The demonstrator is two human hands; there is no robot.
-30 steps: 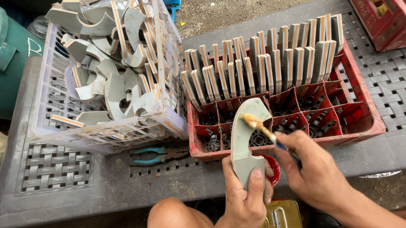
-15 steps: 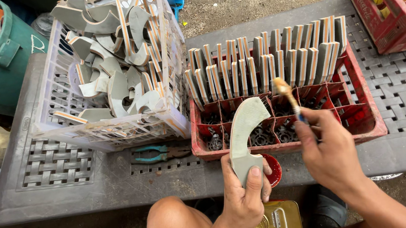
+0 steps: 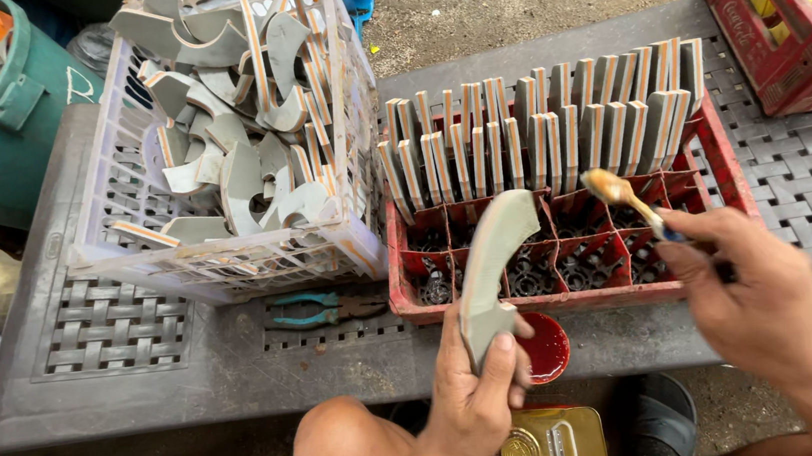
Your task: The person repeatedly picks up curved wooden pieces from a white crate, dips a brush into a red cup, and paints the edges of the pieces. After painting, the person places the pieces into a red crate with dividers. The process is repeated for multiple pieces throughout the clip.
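Left hand [image 3: 474,397] closed on curved grey piece [image 3: 493,267], held upright at 6 o'clock of red crate [image 3: 733,179], edge exposed | right hand [image 3: 750,297] closed on glue-tipped brush [image 3: 624,197], at 3 o'clock of piece | red cap [image 3: 545,347] kept near.
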